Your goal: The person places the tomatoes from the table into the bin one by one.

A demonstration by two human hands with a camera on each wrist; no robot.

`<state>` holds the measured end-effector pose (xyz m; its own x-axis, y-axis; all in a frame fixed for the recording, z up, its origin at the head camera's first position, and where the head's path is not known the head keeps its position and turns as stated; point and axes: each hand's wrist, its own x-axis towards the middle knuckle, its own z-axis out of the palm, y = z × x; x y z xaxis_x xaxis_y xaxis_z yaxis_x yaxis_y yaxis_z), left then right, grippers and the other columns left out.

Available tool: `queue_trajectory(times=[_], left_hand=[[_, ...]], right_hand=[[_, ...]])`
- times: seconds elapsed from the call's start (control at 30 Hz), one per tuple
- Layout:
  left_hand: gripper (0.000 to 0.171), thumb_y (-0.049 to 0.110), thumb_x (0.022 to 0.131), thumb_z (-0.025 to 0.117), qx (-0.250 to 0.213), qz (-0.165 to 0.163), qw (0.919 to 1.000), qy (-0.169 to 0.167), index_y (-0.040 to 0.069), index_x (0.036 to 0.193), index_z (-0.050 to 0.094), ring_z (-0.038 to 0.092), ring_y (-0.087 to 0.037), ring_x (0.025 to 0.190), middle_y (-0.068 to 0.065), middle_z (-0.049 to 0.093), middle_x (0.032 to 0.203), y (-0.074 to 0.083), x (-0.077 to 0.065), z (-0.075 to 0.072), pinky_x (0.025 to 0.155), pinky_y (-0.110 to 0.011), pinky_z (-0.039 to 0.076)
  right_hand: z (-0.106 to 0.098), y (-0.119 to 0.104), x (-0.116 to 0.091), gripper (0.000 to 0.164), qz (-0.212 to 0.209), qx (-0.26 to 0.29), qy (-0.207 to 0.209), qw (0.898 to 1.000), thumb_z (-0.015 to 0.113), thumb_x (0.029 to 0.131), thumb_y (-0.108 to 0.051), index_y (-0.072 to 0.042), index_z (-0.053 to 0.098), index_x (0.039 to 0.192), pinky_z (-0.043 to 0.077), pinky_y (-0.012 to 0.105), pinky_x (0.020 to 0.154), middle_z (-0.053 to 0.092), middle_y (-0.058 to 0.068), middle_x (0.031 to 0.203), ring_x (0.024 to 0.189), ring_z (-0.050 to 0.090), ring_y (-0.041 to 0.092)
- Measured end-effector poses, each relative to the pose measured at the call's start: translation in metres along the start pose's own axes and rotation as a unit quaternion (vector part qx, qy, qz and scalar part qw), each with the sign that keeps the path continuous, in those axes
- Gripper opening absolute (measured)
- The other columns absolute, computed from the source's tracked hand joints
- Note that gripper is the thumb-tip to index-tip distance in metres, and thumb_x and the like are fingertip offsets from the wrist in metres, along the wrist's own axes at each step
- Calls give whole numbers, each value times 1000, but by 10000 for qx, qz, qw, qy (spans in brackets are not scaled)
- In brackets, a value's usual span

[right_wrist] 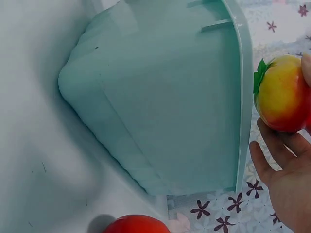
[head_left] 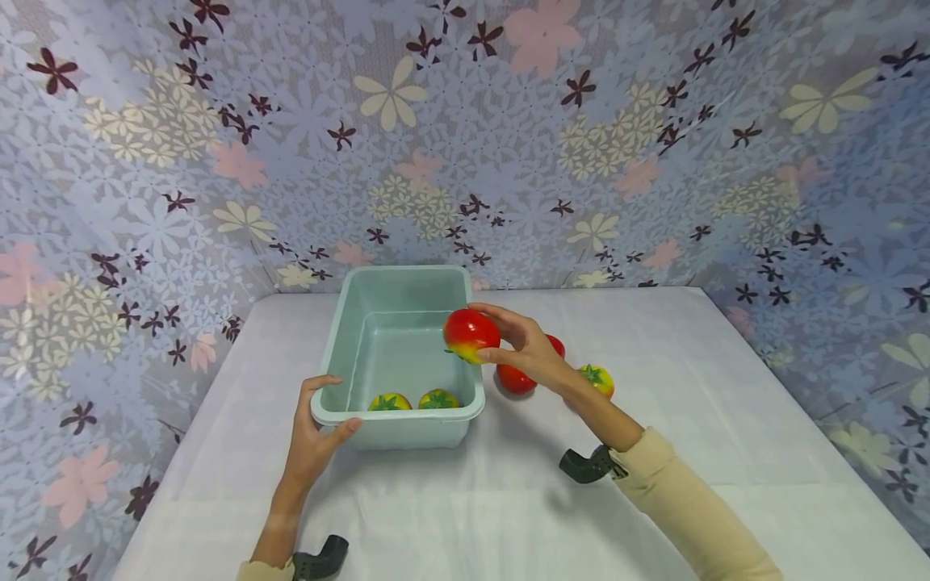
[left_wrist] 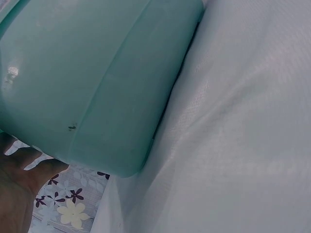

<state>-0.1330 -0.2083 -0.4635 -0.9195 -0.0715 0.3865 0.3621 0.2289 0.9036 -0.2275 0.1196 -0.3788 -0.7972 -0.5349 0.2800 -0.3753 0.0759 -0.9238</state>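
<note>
Floral blue-grey backdrop hung behind white cloth-covered table. Pale green rectangular plastic bin sat on table. Left hand gripped bin's near-left corner, thumb over rim. Right hand pinched glossy red-and-yellow round fruit, green-leafed, just above bin's right rim. Two yellow round fruits with green leafy tops lay inside bin, at its near end. Right of bin lay two glossy red round fruits, one yellow green-topped fruit.

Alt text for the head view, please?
A person's right hand holds a red-and-yellow fruit over the right side of a green bin, while the left hand grips its near left corner. Two yellow fruits lie inside at the near end; more fruit sits on the white cloth to the right.
</note>
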Motion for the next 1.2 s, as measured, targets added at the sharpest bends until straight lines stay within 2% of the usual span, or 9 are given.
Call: queue_trajectory(times=[0.23,0.43,0.57,0.73,0.93,1.07,1.2], left_hand=[[59,-9,77,70,-91,88,9999,30,-1,129,44,44,-18,125,-9,43,132,0,0,1,93,-15,39],[59,-9,77,70,-103,110,9999,30,0,129,44,44,-21,125,-11,43,133,-1,0,1,93,-14,38],[60,-9,77,70,-106,77,9999,26,-1,129,44,44,-21,124,-10,43,133,-1,0,1,92,-14,39],[59,-9,77,70,-96,28,9999,63,2,129,45,43,-14,124,-8,44,132,0,0,1,94,-13,37],[58,-9,77,70,-148,58,9998,89,7,128,46,43,-14,123,-5,46,129,0,1,1,95,-14,37],[59,-9,77,70,-119,66,9999,72,5,129,46,42,-11,125,-4,45,130,0,1,1,95,-16,36],[59,-9,77,70,-109,73,9999,43,1,129,44,43,-13,124,-6,45,131,1,0,1,94,-15,37]], right_hand=[[3,1,3,65,-66,-139,2,9999,72,87,-22,-10,44,145,37,54,107,49,12,146,131,49,31],[5,2,4,66,-180,119,-179,9996,70,89,-16,-3,41,146,35,55,109,43,19,149,137,43,33],[5,5,3,69,-269,248,-239,9990,71,88,-21,-2,40,146,36,55,108,42,24,148,139,40,33],[2,8,0,70,-295,172,-163,9993,73,87,-25,-5,42,146,36,55,107,45,21,147,139,40,32],[-1,4,-2,65,-151,187,-78,9997,72,87,-14,-7,44,145,37,56,107,47,19,146,139,42,30],[-5,2,-5,64,124,43,41,9999,72,88,-14,-12,44,146,35,55,108,50,9,146,138,43,24],[-12,4,-9,64,-24,20,135,9999,71,88,-11,-7,43,145,36,52,109,50,12,146,138,43,26]])
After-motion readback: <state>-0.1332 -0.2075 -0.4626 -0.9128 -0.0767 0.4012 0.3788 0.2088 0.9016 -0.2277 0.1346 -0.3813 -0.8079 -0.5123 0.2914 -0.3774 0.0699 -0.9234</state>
